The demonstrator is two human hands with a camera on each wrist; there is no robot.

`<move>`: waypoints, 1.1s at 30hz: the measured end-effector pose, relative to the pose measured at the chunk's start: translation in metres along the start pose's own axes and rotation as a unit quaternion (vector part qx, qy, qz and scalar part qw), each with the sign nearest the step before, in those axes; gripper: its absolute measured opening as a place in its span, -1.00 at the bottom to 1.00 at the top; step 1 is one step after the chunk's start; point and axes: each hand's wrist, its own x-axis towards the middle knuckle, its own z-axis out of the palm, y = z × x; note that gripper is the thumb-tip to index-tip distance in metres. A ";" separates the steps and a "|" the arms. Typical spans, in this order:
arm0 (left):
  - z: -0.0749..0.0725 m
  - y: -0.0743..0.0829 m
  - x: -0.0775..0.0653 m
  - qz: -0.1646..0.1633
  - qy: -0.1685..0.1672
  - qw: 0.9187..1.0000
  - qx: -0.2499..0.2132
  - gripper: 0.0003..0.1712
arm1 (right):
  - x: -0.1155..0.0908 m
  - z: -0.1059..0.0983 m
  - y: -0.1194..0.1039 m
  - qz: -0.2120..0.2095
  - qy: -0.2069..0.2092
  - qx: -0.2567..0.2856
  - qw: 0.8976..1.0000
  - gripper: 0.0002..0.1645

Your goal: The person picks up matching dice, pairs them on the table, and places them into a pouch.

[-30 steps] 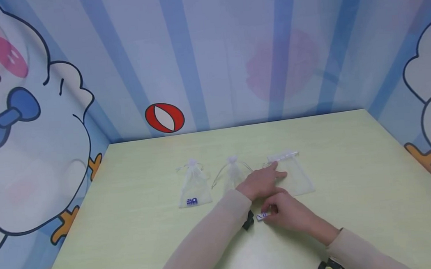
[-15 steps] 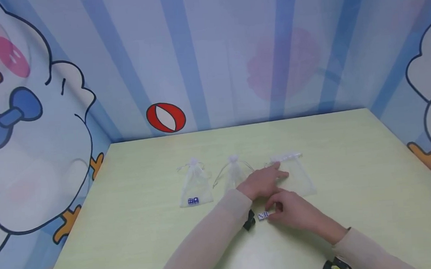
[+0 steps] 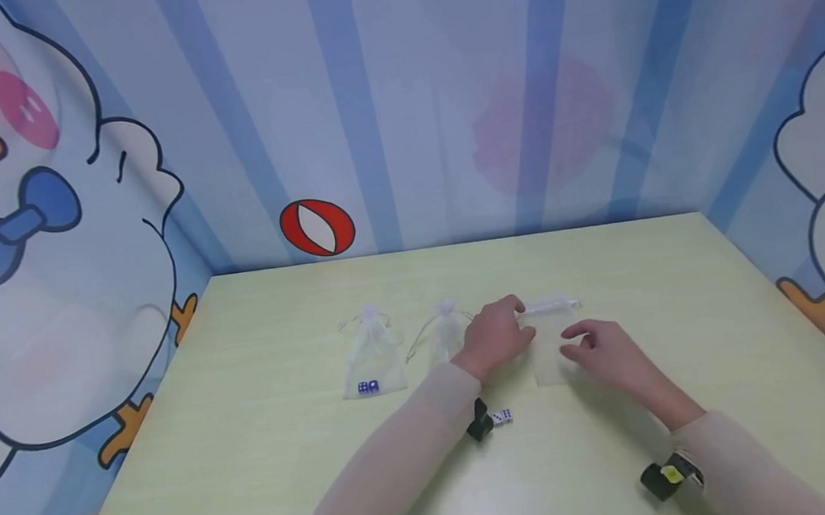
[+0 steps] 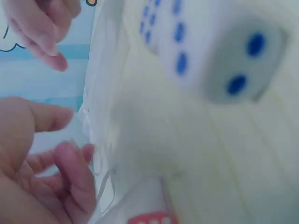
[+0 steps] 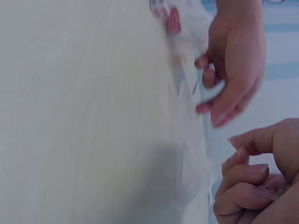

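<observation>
A sheer white drawstring pouch (image 3: 550, 359) lies flat on the table at the right of a row. My left hand (image 3: 495, 337) hovers at its left side, thumb and fingers apart. In the left wrist view my left hand (image 4: 51, 172) shows loosely bent fingers around nothing. My right hand (image 3: 610, 356) is over the pouch's right side; the right wrist view shows that hand (image 5: 261, 182) with bent fingers and nothing in them. White dice with blue pips (image 3: 503, 416) lie side by side below my left wrist, seen large in the left wrist view as a white die (image 4: 219, 51).
At the left stands a pouch (image 3: 372, 354) with two blue dice (image 3: 368, 387) at its bottom. The middle pouch (image 3: 446, 342) is partly behind my left arm; a red die (image 5: 174, 21) shows there in the right wrist view. A striped wall (image 3: 440, 130) borders the table's back.
My right hand has left the white dice and moved up and right to the pouch. The left hand has lifted from the pouch, its pointing fingers now drawn back.
</observation>
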 end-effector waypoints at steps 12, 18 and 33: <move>0.008 0.000 0.002 -0.112 -0.036 0.979 -0.164 -0.42 | 0.023 -0.009 0.026 0.136 -0.046 0.092 0.985 -0.37; 0.007 0.000 0.002 -0.110 -0.022 0.967 -0.228 -0.38 | 0.023 -0.008 0.024 0.133 -0.028 0.110 0.985 -0.43; -0.016 0.002 -0.011 -0.015 -0.039 0.944 -0.327 -0.64 | 0.000 -0.016 0.014 0.039 0.034 0.147 0.988 -0.48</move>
